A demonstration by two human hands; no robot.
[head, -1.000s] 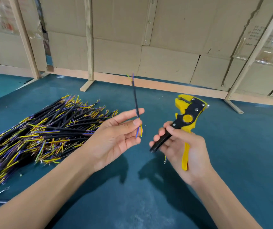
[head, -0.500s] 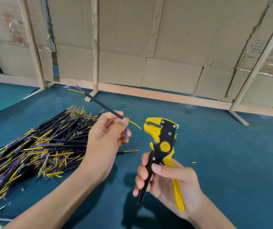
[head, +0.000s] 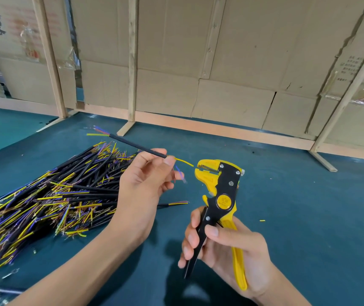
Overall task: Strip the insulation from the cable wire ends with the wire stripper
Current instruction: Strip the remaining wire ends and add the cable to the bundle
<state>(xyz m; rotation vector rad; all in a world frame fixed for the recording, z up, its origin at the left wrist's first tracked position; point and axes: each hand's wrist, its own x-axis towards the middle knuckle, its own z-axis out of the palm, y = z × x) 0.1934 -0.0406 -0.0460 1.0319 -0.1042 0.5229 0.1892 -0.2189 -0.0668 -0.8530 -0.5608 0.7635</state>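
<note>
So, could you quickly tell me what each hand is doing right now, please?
Left hand: pinching the black cable near its yellow wire end.
Right hand: gripping the wire stripper by its handles.

Top-left carton point(head: 11, 40): we see large black brush-style characters near its upper left corner and faint red print below; we cannot read either.

Right carton point(head: 350, 69): several short lines of small dark characters by the slanted wooden post, too small for us to read.

Wire stripper point(head: 218, 195): its round yellow pivot badge point(head: 224, 201) carries embossed marks, perhaps a logo over a row of digits; we cannot make them out.
</note>
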